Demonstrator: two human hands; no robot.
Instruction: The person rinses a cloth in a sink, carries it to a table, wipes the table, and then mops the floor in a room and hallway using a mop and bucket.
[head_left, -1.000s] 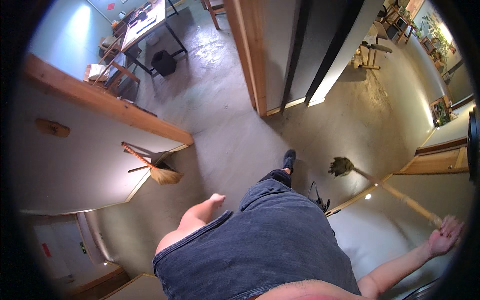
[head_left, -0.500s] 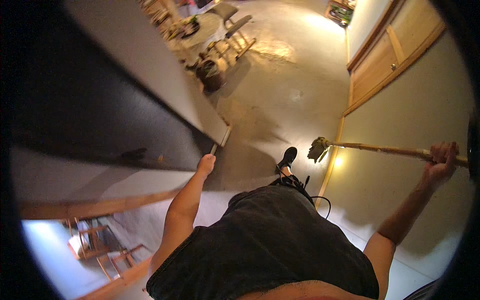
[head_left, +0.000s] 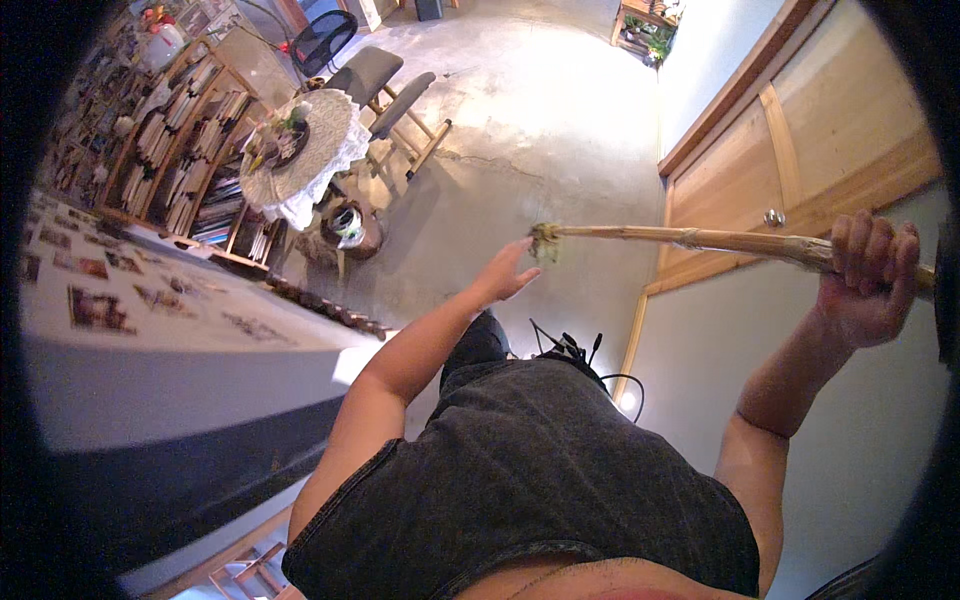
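Note:
My right hand [head_left: 868,285] is wrapped round the thick near end of a long, pale wooden pole [head_left: 715,239], raised at the right. The pole points leftward and ends in a ragged, yellow-green tuft [head_left: 546,243]. My left hand [head_left: 505,273] is stretched forward, holding nothing, with its fingers extended and thumb apart. Its fingertips appear right beside the tuft; whether they touch it I cannot tell.
A wooden door [head_left: 845,110] with a round knob stands along the right wall. Ahead on the left are a round table [head_left: 340,120] with a lace cloth, chairs [head_left: 402,105], a pot-like container [head_left: 362,235] and a bookshelf [head_left: 165,150]. A photo-covered surface [head_left: 150,285] lies at left.
My left hand has let go of the narrow bar at the panel's edge, moved forward and right, and opened. The pole stays in my right hand. I have advanced, so the table looks nearer.

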